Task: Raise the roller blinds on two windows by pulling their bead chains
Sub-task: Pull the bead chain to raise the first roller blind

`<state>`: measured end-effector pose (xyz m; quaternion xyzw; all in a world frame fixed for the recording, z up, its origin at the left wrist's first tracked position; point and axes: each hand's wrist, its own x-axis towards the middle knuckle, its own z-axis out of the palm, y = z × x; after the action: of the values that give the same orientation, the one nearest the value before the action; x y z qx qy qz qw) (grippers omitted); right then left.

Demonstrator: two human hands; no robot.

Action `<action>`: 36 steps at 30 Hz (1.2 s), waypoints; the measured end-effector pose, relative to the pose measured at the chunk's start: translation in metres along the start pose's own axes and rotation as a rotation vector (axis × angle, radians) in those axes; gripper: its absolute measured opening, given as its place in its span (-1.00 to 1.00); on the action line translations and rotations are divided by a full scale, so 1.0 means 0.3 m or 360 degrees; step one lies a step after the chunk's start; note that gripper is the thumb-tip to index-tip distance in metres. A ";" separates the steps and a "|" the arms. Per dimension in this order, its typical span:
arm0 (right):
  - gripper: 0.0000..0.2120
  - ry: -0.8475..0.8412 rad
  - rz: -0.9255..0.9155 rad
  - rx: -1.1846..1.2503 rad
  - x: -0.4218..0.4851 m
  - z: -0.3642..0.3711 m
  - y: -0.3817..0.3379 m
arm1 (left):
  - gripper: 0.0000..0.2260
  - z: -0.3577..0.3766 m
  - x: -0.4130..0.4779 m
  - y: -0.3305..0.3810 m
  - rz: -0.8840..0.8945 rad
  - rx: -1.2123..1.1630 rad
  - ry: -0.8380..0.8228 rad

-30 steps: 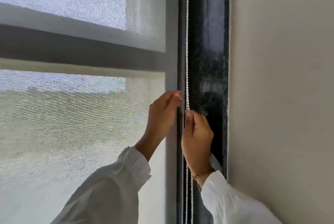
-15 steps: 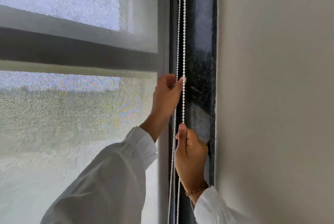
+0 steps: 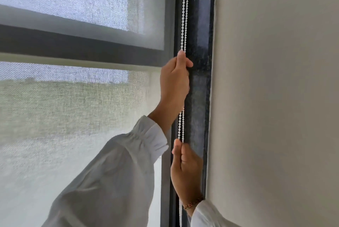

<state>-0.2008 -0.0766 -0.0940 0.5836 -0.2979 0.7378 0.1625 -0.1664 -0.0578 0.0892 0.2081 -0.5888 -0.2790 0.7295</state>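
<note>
Change: since half a second ago the left hand (image 3: 174, 78) has climbed higher up the chain and the right hand (image 3: 186, 170) has dropped lower, so the two are further apart.
Count: two hands, two white sleeves, one bracelet, two strands of one bead chain, one roller blind, one wall.
Sleeves: the left sleeve (image 3: 110, 177) fills the lower middle, nearest the camera; the right sleeve (image 3: 205, 215) shows only at the bottom edge.
Bracelet: a beaded bracelet (image 3: 192, 203) circles the right wrist.
Right hand: low, fingers narrowed, thumb and fingertips pinched on the bead chain (image 3: 184, 15) just above the fist.
Left hand: higher, fingers curled shut around the chain, which enters at the top of the fist and comes out below the wrist.
Chain position: both strands hang straight down the dark window frame (image 3: 200, 61), between blind and wall, running taut from one hand to the other.
Blind: the mesh roller blind (image 3: 73, 107) covers the glass behind the arms; greenery shows dimly through it.
Wall: a plain pale wall (image 3: 275, 98) takes up the right side.
</note>
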 end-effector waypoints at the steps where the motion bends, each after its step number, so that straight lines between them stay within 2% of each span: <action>1: -0.65 0.0001 0.0005 0.0002 -0.005 -0.013 -0.022 | -0.64 0.001 -0.022 0.023 0.0054 0.0011 0.0036; 4: -0.54 0.0012 0.0015 -0.0040 -0.010 -0.050 -0.079 | -0.61 -0.008 -0.074 0.089 0.0153 0.0017 0.0104; 7: -0.56 -0.0018 0.0010 -0.0011 -0.020 -0.098 -0.143 | -0.62 -0.030 -0.137 0.141 0.0260 0.0016 0.0140; 9: -0.53 -0.0139 0.0106 0.0078 -0.046 -0.138 -0.174 | -0.61 -0.047 -0.198 0.159 0.0269 0.0041 0.0133; 13: -0.43 -0.0433 0.0584 0.0463 -0.095 -0.219 -0.238 | -0.63 -0.071 -0.363 0.181 0.0231 0.0158 0.0102; 15: -0.34 -0.0502 0.0902 0.0756 -0.062 -0.262 -0.269 | -0.64 -0.082 -0.450 0.189 0.0236 0.0249 0.0076; 17: -0.21 -0.0512 0.1048 0.0851 0.014 -0.298 -0.298 | -0.64 -0.097 -0.526 0.189 0.0249 0.0313 0.0048; 18: -0.25 -0.0512 0.1048 0.0853 0.066 -0.315 -0.325 | -0.64 -0.107 -0.561 0.190 0.0250 0.0351 0.0043; 20: -0.45 -0.0502 0.1040 0.0923 0.186 -0.348 -0.396 | -0.65 -0.126 -0.628 0.192 0.0251 0.0445 0.0021; 23: -0.63 -0.0448 0.1091 0.1231 0.349 -0.390 -0.517 | -0.64 -0.135 -0.720 0.198 0.0205 0.0533 -0.0025; 29: -0.71 -0.0490 0.1237 0.1524 0.526 -0.429 -0.691 | -0.64 -0.148 -0.841 0.216 0.0205 0.0576 -0.0131; 32: -0.75 -0.0350 0.1191 0.1324 0.528 -0.430 -0.743 | -0.67 -0.166 -0.871 0.225 0.0212 0.0552 -0.0173; 36: -0.76 0.0040 0.0693 0.0862 0.481 -0.417 -0.793 | -0.69 -0.177 -0.901 0.257 0.0036 0.0266 -0.0262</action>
<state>-0.1950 0.1696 0.0861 0.5192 -0.2068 0.8145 -0.1558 -0.1430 0.1756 -0.0744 0.2380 -0.6702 -0.2368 0.6619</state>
